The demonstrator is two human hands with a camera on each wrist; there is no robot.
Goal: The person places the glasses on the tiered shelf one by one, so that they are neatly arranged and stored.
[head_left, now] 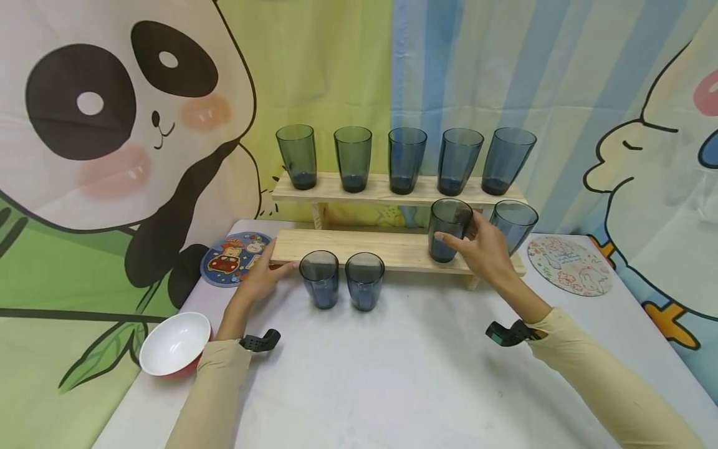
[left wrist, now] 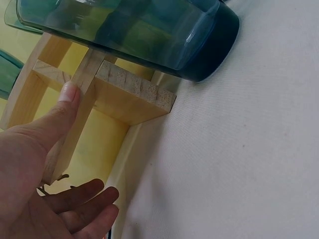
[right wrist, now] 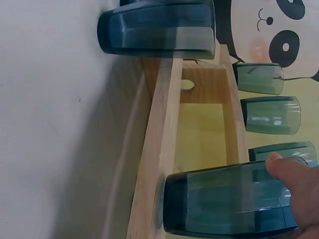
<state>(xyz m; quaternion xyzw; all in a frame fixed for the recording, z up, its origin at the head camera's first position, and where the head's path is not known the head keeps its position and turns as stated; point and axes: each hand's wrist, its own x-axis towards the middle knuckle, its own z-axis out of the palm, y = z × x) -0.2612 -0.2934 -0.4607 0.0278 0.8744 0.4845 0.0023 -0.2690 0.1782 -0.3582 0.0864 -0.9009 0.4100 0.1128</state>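
Observation:
My right hand [head_left: 487,249] grips a blue-grey tinted drinking glass [head_left: 449,219], thumb and fingers around its upper part. The glass is upright at the right part of the two-tier wooden rack's lower shelf [head_left: 359,246]. In the right wrist view the base of that glass [right wrist: 224,201] meets the board. My left hand [head_left: 260,278] holds the left end of the lower shelf. In the left wrist view its thumb [left wrist: 69,97] lies on the board's edge; part of the hand is hidden behind the board. Two glasses [head_left: 320,280] stand on the table near it.
Several matching glasses [head_left: 406,159] line the upper shelf [head_left: 325,189]. Another glass [head_left: 515,221] stands at the lower shelf's right end. A blue cartoon mat [head_left: 234,259], a pale round mat [head_left: 571,265] and a white bowl [head_left: 176,343] flank the rack on the white table [head_left: 381,380].

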